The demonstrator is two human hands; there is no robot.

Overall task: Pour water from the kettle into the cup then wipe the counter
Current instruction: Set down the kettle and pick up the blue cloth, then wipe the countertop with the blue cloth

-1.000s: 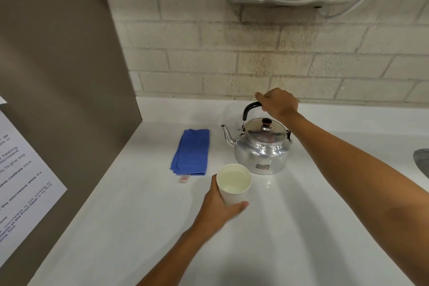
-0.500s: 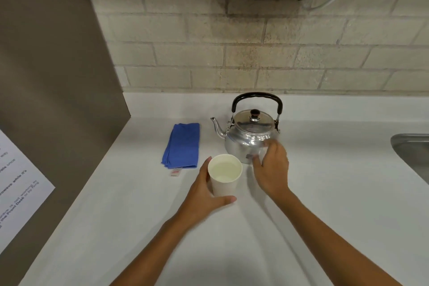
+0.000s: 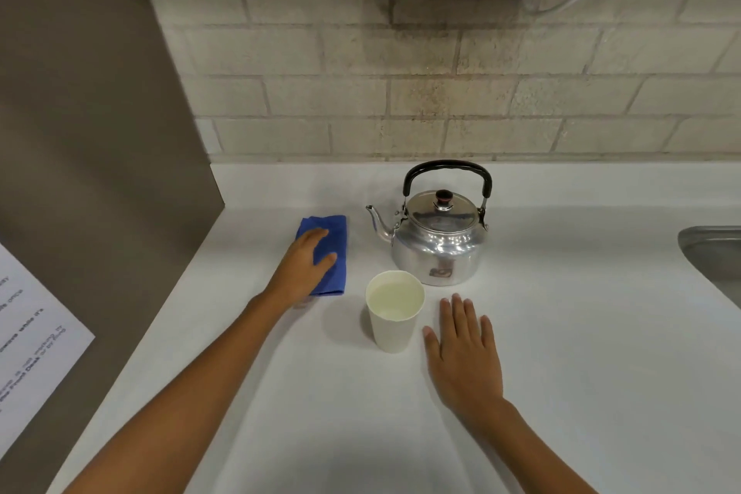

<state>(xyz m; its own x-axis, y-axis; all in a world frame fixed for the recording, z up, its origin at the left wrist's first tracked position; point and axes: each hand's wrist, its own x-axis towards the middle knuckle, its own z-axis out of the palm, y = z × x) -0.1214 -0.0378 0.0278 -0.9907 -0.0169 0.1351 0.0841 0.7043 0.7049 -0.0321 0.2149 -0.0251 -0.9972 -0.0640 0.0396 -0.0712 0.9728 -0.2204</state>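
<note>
Now that my left hand (image 3: 308, 265) has let go of the cup (image 3: 395, 311) and lies flat and spread on the blue cloth (image 3: 326, 253), not yet gripping it, I judge pouring done and wiping next. Cup stands upright, water inside, just in front of the kettle (image 3: 437, 239), which is set down upright with handle raised and spout toward the cloth. My right hand (image 3: 465, 357) has come off the kettle; it rests open, palm down, on the counter (image 3: 581, 353) just right of the cup, holding nothing. Cloth lies left of the kettle, near the brown side panel (image 3: 100, 132). Open room: wide bare counter toward me and rightward as far as the sink (image 3: 713, 257) edge. Risk: a sweep rightward meets cup, then kettle
</note>
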